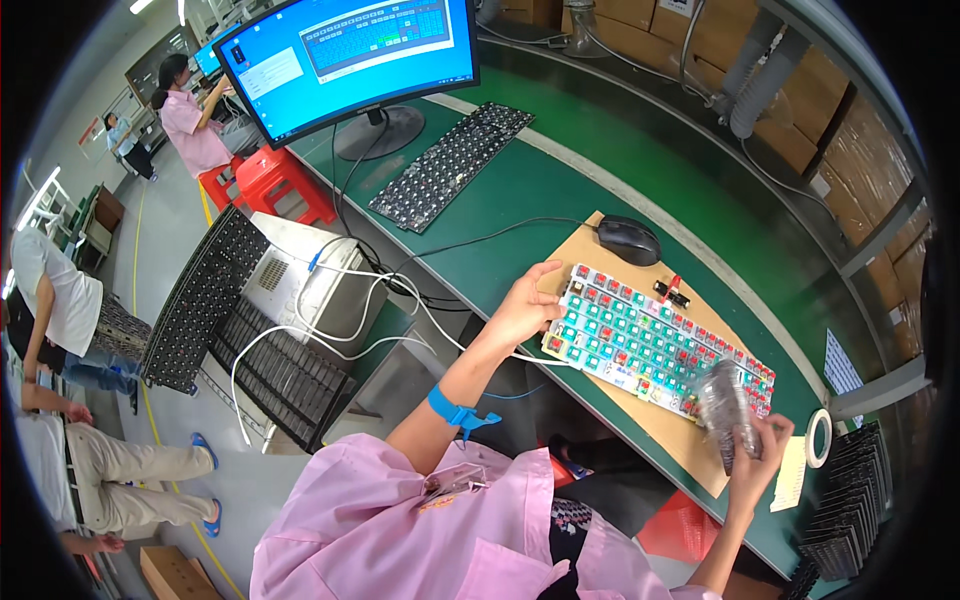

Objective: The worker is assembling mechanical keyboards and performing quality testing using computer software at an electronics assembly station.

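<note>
A keyboard without keycaps [640, 335] lies at a slant before me, its rows of switches mostly teal with red ones along the edges. My left hand [530, 308] grips its left end, thumb and fingers closed at the corner. Over its right end, my right hand [758, 445] is wrapped round a long grey-brown block [727, 405] with a shiny surface. Motion blurs this block, so its exact kind is unclear, and it hides some switches beneath it. A brown board [575, 245] lies under the keyboard. A white cable runs from near the keyboard's left end.
Beyond the keyboard are a black mouse [628, 241] and a small red-and-black part [672, 292]. A tape roll [818, 438] and stacked black plates [848, 500] sit at right. A monitor [350, 60] and a black key plate [452, 167] stand farther left. Several people are at left.
</note>
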`<state>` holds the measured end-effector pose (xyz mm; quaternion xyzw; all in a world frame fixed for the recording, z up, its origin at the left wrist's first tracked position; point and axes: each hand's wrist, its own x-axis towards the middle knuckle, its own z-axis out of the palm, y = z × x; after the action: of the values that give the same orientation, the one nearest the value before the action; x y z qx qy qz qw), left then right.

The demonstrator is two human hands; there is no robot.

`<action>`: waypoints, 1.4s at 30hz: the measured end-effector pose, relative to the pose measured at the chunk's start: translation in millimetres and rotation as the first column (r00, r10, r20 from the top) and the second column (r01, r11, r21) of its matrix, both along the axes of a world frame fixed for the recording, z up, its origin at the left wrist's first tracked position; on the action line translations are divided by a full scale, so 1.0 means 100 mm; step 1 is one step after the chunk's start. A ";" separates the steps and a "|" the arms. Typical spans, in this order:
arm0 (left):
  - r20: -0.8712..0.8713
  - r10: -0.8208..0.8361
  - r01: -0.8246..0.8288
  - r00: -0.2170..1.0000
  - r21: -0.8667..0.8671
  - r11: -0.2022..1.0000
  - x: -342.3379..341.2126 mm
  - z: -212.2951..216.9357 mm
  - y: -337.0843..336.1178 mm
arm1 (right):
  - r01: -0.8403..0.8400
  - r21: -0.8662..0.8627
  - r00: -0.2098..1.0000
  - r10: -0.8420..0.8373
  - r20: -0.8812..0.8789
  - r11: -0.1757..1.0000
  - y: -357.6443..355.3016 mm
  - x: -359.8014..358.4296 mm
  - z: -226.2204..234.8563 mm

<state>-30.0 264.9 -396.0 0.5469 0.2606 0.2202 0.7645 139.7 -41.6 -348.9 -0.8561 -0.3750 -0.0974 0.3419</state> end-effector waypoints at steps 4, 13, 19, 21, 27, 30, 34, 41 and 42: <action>0.049 0.029 -0.026 0.998 -0.047 0.999 0.02 -0.04 0.00 | -0.027 -0.087 0.998 0.032 0.047 0.996 0.06 -0.07 -0.05; 0.012 -0.012 0.012 1.000 0.004 1.000 -0.01 -0.02 0.02 | -0.152 0.064 0.988 0.152 0.003 0.986 0.30 -0.11 0.04; -0.067 0.169 -0.136 0.983 0.347 0.928 0.01 -0.09 -0.11 | 0.176 0.340 0.947 -0.253 0.197 0.924 -0.12 0.51 0.26; 0.040 0.568 -0.106 0.822 0.991 0.085 0.06 0.15 -0.41 | 0.293 0.385 0.938 -0.341 0.061 0.875 -0.47 0.99 0.14; -0.152 -0.036 0.148 0.988 0.983 -0.108 0.15 -0.11 -1.15 | 0.442 0.146 0.891 -0.452 0.044 0.885 -0.98 1.77 -0.52; -0.225 -0.083 0.220 0.971 0.973 -0.070 0.10 -0.20 -1.13 | 0.450 0.119 0.889 -0.456 0.030 0.885 -1.03 1.90 -0.82; -0.240 -0.013 0.240 0.971 0.970 -0.035 0.07 -0.19 -1.16 | 0.383 0.069 0.924 -0.381 -0.035 0.921 -1.10 1.94 -0.72; -0.161 0.060 0.165 0.985 0.983 -0.075 0.09 -0.18 -1.12 | 0.386 0.185 0.921 -0.390 -0.019 0.904 -0.89 1.65 -0.67; -0.168 0.054 0.172 0.984 0.982 -0.076 0.08 -0.18 -1.11 | 0.385 0.174 0.922 -0.387 -0.025 0.906 -0.89 1.64 -0.66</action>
<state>-22.1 154.0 -413.6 0.9574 0.0497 0.2641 0.1053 304.1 -130.6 -414.5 -0.8794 -0.1901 -0.2002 0.3879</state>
